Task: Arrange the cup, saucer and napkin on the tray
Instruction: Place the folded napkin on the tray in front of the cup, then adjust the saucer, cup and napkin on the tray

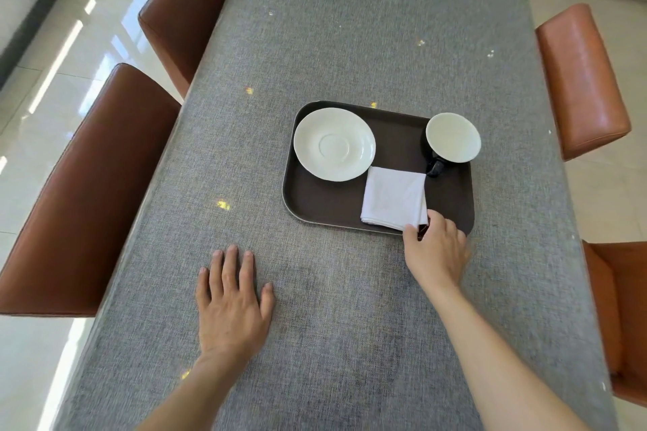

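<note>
Between thumb and forefinger of the right hand [436,248], the near right corner of the folded white cloth napkin [395,199] is pinched, the grip closed down to the thickness of the fabric and holding nothing else. Away from that pinch the napkin lies flat on the dark brown rectangular tray [315,199], its far left corner just beside the white round saucer [334,143], which sits further off to the left, and its far right corner close to the handle of the dark cup with a white inside [453,137], straight beyond the grip at the tray's far right corner. The left hand [232,304] lies flat and spread on the grey woven cloth of the worktop [350,343], well to the left of the grip, holding nothing. To finish the napkin well, the hand should probably slide the corner lightly so the edges run parallel with the tray rim, keeping the folds stacked, then release without dragging. The cup likely belongs on the saucer next.
</note>
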